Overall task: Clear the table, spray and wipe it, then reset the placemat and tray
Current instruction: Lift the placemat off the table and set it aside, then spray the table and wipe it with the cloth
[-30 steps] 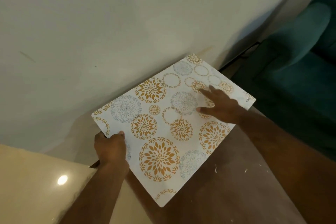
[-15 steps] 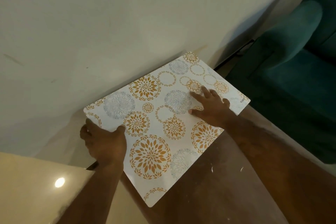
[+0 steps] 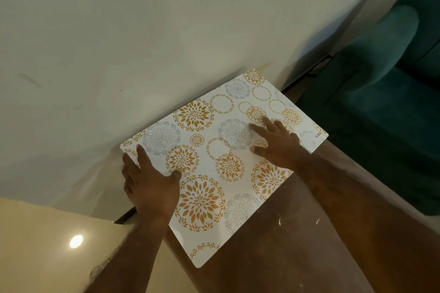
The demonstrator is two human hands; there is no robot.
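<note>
- Left hand point(image 3: 148, 182): fingers spread, palm flat on placemat's left end
- Placemat point(image 3: 212, 166): white, floral medallions, lying flat on brown table point(image 3: 285, 245), far edge against wall point(image 3: 142, 31)
- Right hand point(image 3: 276, 143): fingers splayed, flat on placemat's right half
- Teal sofa point(image 3: 381, 90): beside table, right

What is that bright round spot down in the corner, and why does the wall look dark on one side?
Head view: the bright spot is glare, probably a lamp mirrored in the shiny floor. Head view: the wall is shaded at its right, near the green sofa, and below the placemat's left end, beside the left hand. The picture is tilted, and the right hand looks sharp.
</note>
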